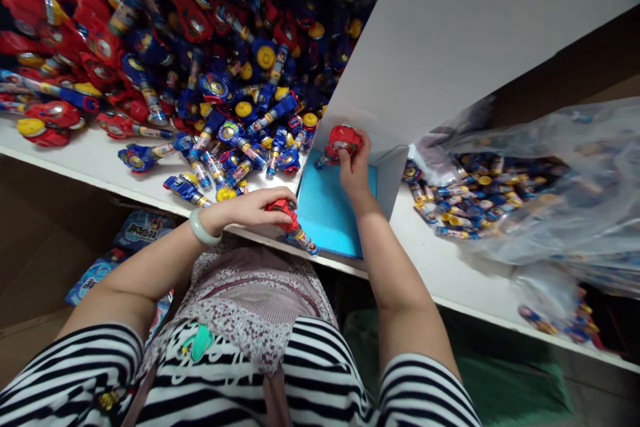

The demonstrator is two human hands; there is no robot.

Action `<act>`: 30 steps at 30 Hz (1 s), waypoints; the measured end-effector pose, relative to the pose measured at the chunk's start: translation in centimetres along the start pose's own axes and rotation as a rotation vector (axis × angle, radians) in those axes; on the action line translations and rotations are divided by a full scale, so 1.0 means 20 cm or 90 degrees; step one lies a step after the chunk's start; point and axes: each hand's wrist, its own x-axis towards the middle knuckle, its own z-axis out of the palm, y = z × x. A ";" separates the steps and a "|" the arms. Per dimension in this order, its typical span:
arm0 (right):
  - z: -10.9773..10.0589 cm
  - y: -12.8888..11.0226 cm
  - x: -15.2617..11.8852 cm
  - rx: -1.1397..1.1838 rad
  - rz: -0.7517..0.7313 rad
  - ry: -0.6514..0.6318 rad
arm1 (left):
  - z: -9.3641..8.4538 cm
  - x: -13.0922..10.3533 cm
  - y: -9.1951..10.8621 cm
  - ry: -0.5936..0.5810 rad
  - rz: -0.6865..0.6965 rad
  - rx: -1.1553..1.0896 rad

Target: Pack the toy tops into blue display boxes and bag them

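My left hand point(257, 205), with a pale bangle at its wrist, is closed around a red plastic toy point(285, 211) at the front edge of the table. A printed tube point(306, 241) of that toy points down to the right. In my right hand point(356, 170) is another red toy point(344, 140), gripped between thumb and fingers. That one is over the far part of an open box with a light-blue bottom point(330, 203). White inner walls of the box show behind and to the right of my right hand.
A large heap of blue toys point(240, 133) and red toys point(100, 40) covers the left side of the white table point(100, 163). On the right, a clear plastic bag point(525, 213) holds several printed tubes. A tall white panel point(425, 47) rises behind the box. Blue printed packets point(145, 227) lie below the table.
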 end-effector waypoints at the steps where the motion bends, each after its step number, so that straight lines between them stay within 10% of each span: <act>1: 0.01 0.01 0.00 -0.009 0.013 -0.015 | 0.00 0.00 0.00 0.002 -0.009 -0.003; 7: -0.03 -0.03 -0.04 -0.087 0.061 -0.106 | -0.04 -0.01 0.04 0.112 -0.043 -0.074; 11: -0.18 -0.32 -0.14 -0.220 -0.047 -0.109 | -0.07 0.09 0.20 0.294 -0.012 -0.053; 15: -0.19 -0.54 -0.24 -0.109 -0.059 -0.287 | -0.08 0.25 0.31 0.298 0.085 0.017; 18: -0.13 -0.45 -0.26 -0.049 -0.059 -0.180 | -0.16 0.24 0.23 0.347 0.118 -0.022; 24: -0.01 -0.09 -0.26 0.108 0.019 0.054 | -0.58 -0.24 -0.23 0.751 -0.101 0.053; 30: 0.03 -0.08 -0.27 0.070 -0.075 0.194 | -0.87 -0.76 -0.50 1.028 -0.311 0.194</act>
